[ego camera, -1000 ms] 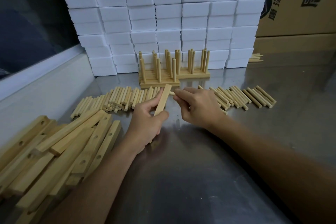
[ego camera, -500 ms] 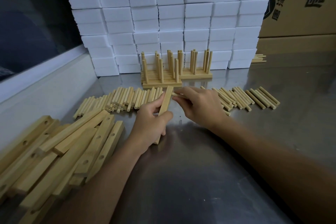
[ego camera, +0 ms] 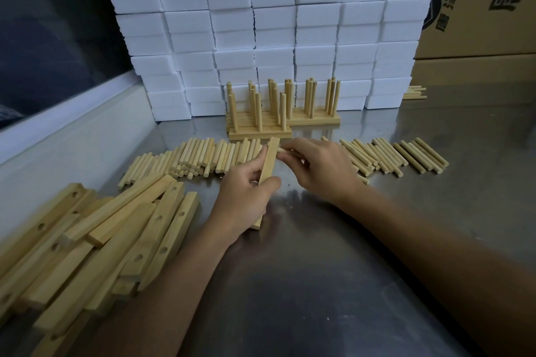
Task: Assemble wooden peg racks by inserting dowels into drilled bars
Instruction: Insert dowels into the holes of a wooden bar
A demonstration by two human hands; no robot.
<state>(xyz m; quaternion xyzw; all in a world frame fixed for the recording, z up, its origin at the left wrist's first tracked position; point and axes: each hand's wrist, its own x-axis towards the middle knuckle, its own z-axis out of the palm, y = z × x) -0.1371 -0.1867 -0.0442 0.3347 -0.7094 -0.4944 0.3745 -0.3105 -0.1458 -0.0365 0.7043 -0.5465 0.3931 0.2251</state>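
At seven o'clock, nearest the person, lies the heap of drilled bars (ego camera: 110, 238) on the steel table (ego camera: 333, 284). At the centre the left hand (ego camera: 246, 194) grips one bar (ego camera: 268, 165), fingers and thumb curled round it, tilted on edge with its lower end on the table. The right hand (ego camera: 322, 168) pinches a dowel (ego camera: 280, 150) whose tip meets the bar's upper end. I judge this to be the first dowel going in. The next move calls for a straight push along the hole while the left hand braces. Behind, from ten to two o'clock, lie the loose dowels (ego camera: 203, 156). At twelve stand the finished racks (ego camera: 261, 113), before stacked white foam blocks (ego camera: 275, 23).
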